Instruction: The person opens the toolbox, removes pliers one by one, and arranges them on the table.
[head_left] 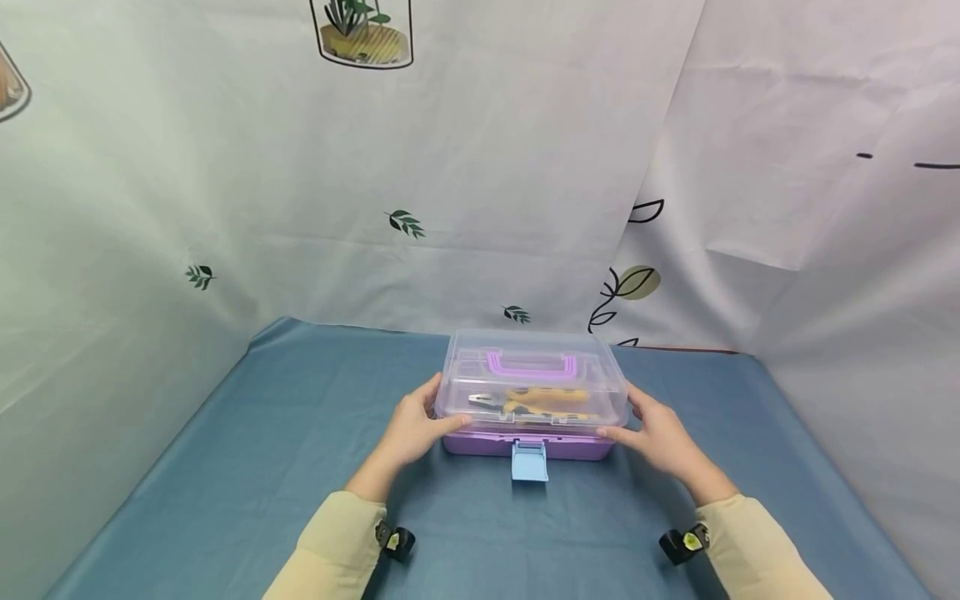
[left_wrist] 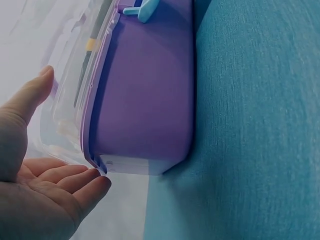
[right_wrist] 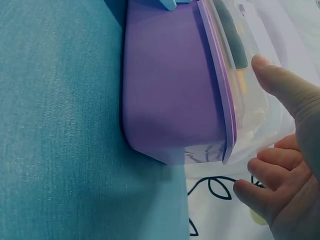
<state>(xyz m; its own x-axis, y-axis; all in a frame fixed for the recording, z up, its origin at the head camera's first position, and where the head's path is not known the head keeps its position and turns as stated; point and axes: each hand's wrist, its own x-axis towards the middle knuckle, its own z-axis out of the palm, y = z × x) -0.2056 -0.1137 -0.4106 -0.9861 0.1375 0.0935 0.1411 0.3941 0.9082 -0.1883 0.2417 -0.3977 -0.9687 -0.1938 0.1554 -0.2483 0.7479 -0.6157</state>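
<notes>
A plastic toolbox with a purple base [head_left: 577, 450] stands in front of me, its clear lid [head_left: 465, 367] over the top. My left hand [head_left: 412, 425] holds the lid's left end, thumb at the front and fingers round the side. At the opposite end my right hand [head_left: 660, 429] grips the lid in the same way. In both wrist views the fingers lie by the lid's lower edge at the corner. The light blue latch [head_left: 529, 462] hangs unfastened at the front. Through the lid, pliers [head_left: 540, 408] with yellow handles show inside.
Blue cloth [head_left: 285, 450] covers the table under the box. Pale patterned fabric [head_left: 480, 167] hangs behind and on both sides, close to the table's back edge. A purple carry handle [head_left: 531, 372] lies on top of the lid.
</notes>
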